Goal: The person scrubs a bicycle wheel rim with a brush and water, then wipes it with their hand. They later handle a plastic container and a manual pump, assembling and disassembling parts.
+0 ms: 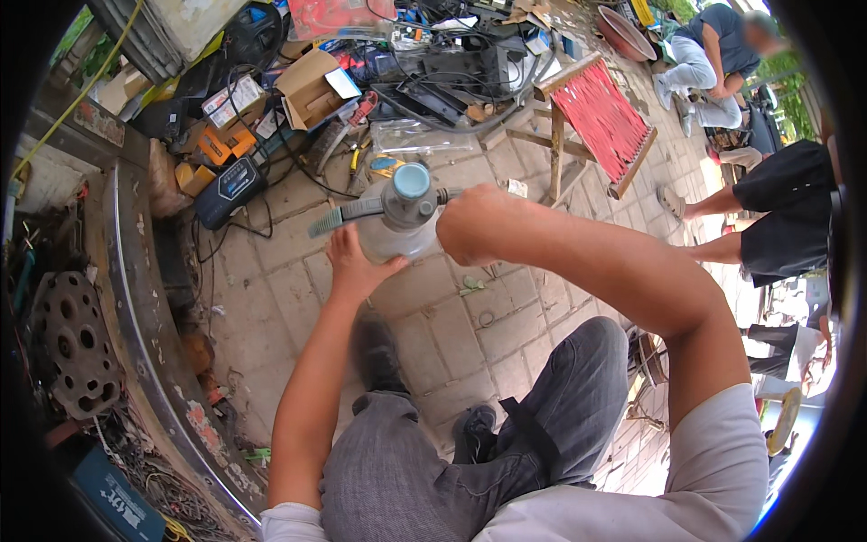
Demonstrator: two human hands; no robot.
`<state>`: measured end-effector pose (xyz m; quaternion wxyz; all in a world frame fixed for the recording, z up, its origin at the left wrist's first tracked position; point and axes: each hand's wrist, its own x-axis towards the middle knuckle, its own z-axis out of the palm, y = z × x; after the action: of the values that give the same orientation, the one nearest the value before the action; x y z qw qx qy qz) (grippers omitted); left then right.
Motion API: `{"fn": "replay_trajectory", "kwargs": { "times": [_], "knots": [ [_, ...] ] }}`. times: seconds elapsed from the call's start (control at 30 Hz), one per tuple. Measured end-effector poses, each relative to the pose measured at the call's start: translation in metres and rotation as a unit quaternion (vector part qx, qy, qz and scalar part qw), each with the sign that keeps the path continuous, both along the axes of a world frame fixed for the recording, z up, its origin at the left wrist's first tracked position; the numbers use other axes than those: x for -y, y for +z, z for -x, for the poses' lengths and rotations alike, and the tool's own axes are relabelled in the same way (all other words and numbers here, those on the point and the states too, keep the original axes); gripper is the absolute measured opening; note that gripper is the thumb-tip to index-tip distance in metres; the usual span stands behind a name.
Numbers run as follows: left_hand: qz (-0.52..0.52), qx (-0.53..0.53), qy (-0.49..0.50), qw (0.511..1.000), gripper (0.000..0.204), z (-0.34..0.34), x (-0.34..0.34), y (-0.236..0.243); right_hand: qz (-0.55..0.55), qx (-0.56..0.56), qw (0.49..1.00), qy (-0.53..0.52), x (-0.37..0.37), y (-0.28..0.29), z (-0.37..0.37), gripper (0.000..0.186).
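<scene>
A pump sprayer (408,203) with a translucent body, a grey head, a light blue round cap and a grey side handle is in front of me, above the paving. My left hand (357,262) holds it at the left, fingers near the handle and thumb along the lower body. My right hand (474,226) is closed at the right of the sprayer's head, beside a short dark fitting that sticks out there; what its fingers hold is hidden.
A heap of boxes (312,88), cables and tools lies beyond. A red-strapped stool (599,113) stands at the right, near several other people (713,63). A metal ledge (135,298) runs along the left, with a holed metal part (72,334).
</scene>
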<state>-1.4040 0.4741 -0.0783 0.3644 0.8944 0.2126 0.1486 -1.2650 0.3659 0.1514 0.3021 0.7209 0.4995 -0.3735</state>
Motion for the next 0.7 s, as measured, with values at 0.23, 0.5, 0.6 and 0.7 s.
{"fn": "replay_trajectory", "kwargs": {
  "times": [0.23, 0.5, 0.6, 0.7],
  "knots": [
    [0.049, 0.114, -0.040, 0.991, 0.120, -0.012, 0.011, -0.009, -0.195, -0.220, 0.910, -0.293, -0.050, -0.015, -0.080, 0.030],
    [0.057, 0.045, -0.042, 0.996, 0.120, 0.005, -0.015, -0.019, -0.059, -0.035, 0.964, -0.255, -0.045, 0.021, -0.079, 0.053],
    [0.071, 0.031, -0.053, 0.996, 0.116, -0.001, -0.016, -0.017, -0.079, -0.136, 0.932, -0.327, -0.035, -0.008, -0.094, 0.053],
    [0.110, 0.029, -0.067, 0.991, 0.112, -0.002, -0.010, -0.016, -0.170, -0.209, 0.905, -0.330, -0.061, -0.025, -0.089, 0.050]
  ]
}}
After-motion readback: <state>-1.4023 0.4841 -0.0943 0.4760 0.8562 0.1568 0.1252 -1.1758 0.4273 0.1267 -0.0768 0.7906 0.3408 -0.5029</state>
